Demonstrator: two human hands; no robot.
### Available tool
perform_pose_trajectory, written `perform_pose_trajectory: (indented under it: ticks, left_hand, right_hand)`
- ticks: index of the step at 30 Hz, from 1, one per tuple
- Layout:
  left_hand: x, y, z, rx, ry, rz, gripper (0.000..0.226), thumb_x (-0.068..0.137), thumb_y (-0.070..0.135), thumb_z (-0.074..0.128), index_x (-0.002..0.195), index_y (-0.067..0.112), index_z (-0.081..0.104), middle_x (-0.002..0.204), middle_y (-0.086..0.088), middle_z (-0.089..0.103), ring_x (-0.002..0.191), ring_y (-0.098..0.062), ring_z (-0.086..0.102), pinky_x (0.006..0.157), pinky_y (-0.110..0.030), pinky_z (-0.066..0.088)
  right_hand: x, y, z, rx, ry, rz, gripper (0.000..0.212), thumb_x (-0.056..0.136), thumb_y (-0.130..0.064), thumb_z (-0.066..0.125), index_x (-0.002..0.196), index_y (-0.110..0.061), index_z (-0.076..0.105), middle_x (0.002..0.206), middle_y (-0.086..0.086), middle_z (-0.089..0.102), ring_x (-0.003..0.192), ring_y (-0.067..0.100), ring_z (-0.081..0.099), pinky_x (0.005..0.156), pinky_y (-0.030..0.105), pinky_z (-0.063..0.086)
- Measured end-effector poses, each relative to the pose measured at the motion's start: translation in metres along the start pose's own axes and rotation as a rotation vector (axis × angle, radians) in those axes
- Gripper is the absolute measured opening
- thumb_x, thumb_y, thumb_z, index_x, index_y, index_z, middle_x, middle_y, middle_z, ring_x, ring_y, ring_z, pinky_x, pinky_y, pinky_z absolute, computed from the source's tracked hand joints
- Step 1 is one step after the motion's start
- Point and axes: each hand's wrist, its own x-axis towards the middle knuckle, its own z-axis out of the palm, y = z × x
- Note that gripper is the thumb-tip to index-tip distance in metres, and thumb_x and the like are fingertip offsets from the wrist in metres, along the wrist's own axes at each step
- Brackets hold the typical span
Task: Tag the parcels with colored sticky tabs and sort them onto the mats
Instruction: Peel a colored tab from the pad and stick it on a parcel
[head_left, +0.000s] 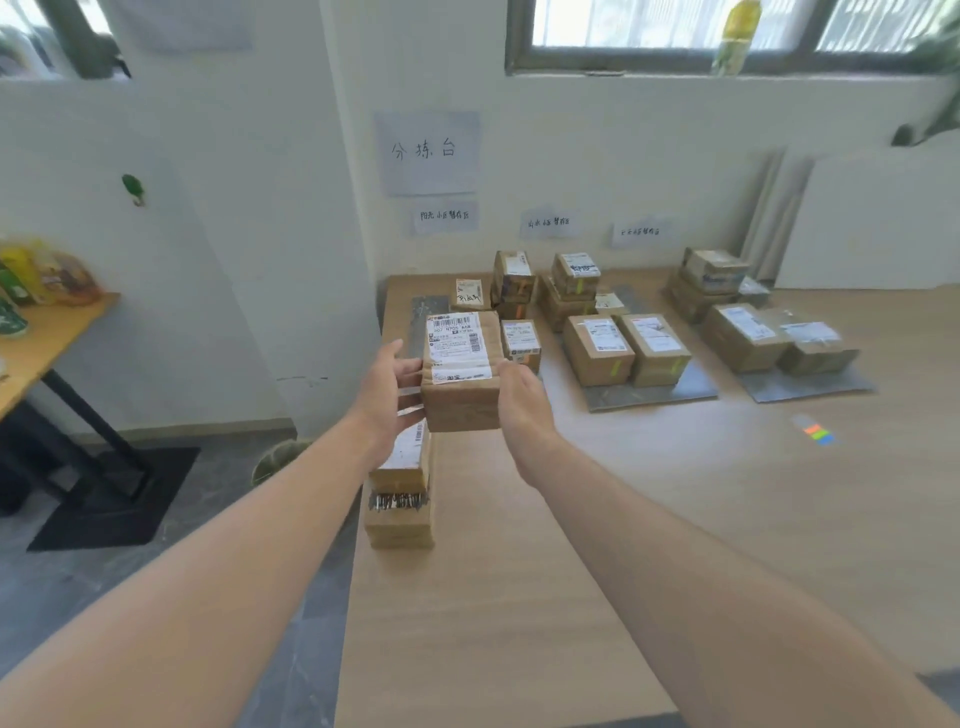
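I hold a brown cardboard parcel (460, 374) with a white shipping label above the table, between both hands. My left hand (387, 389) grips its left side and my right hand (522, 397) grips its right side. Below my left hand stands a short stack of parcels (400, 499) at the table's left edge. Three grey mats lie at the far end: the left mat (426, 312), the middle mat (649, 392) and the right mat (810, 387), each with several labelled parcels on it. A pad of colored sticky tabs (818, 433) lies on the table to the right.
The wooden table (571, 571) runs forward to a white wall with paper signs (427, 151). A side table (47, 332) with snack bags stands at the left, over a dark floor. White boards (872, 218) lean against the wall at the far right.
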Motion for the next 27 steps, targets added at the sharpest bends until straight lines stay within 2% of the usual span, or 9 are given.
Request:
perform_pose_trajectory:
  ticks: [4,10,13,16,19,24,27]
  left_hand:
    - [-0.016,0.015,0.04,0.029,-0.054,0.014,0.056,0.1,0.055,0.035,0.099,0.013,0.074,0.099,-0.008,0.076,0.102,-0.027,0.066,0.096,-0.044,0.053]
    - [-0.037,0.004,0.125,0.033,-0.076,0.031,0.05,0.1,0.054,0.037,0.105,0.016,0.069,0.104,-0.008,0.074,0.1,-0.025,0.067,0.096,-0.043,0.053]
    - [-0.048,-0.016,0.177,0.004,-0.083,0.012,0.051,0.1,0.052,0.038,0.108,0.013,0.071,0.105,-0.009,0.075,0.102,-0.027,0.067,0.099,-0.045,0.052]
    - [-0.059,-0.04,0.229,-0.011,-0.079,-0.014,0.053,0.099,0.051,0.039,0.114,0.011,0.07,0.107,-0.01,0.073,0.101,-0.026,0.065,0.102,-0.044,0.05]
    - [-0.059,-0.061,0.28,-0.046,-0.061,-0.056,0.052,0.098,0.051,0.042,0.117,0.011,0.07,0.114,-0.012,0.072,0.1,-0.027,0.066,0.102,-0.045,0.051]
    - [-0.052,-0.097,0.362,-0.04,-0.088,-0.129,0.047,0.099,0.049,0.042,0.111,0.013,0.069,0.1,-0.006,0.074,0.098,-0.028,0.066,0.103,-0.046,0.05]
    - [-0.037,-0.112,0.397,-0.012,-0.092,-0.172,0.044,0.1,0.049,0.042,0.112,0.015,0.068,0.106,-0.007,0.073,0.099,-0.027,0.067,0.103,-0.045,0.05]
  right_hand:
    - [-0.003,-0.011,-0.045,0.03,0.071,-0.034,0.033,0.102,-0.044,0.037,0.114,-0.027,0.063,0.113,-0.004,0.065,0.102,0.013,0.058,0.081,0.033,0.043]
    - [0.008,-0.007,-0.129,0.091,0.1,-0.053,0.023,0.102,-0.043,0.037,0.114,-0.032,0.054,0.109,-0.01,0.061,0.097,0.007,0.054,0.086,0.033,0.039]
    - [0.016,0.009,-0.182,0.088,0.113,-0.058,0.035,0.102,-0.044,0.038,0.126,-0.025,0.054,0.119,-0.004,0.063,0.106,0.015,0.058,0.087,0.034,0.044]
    - [0.02,0.026,-0.239,0.097,0.108,-0.056,0.038,0.103,-0.04,0.038,0.133,-0.021,0.053,0.12,-0.003,0.063,0.106,0.016,0.058,0.085,0.031,0.045]
    - [0.027,0.043,-0.292,0.065,0.099,-0.086,0.035,0.101,-0.038,0.039,0.124,-0.021,0.06,0.111,-0.005,0.068,0.103,0.014,0.062,0.082,0.029,0.048]
    - [0.052,0.069,-0.374,0.047,0.129,-0.033,0.033,0.097,-0.037,0.04,0.106,-0.023,0.069,0.103,-0.004,0.072,0.098,0.016,0.066,0.076,0.031,0.05]
    - [0.072,0.082,-0.405,0.041,0.154,0.012,0.03,0.099,-0.033,0.041,0.104,-0.021,0.068,0.101,-0.002,0.071,0.095,0.016,0.065,0.071,0.029,0.047]
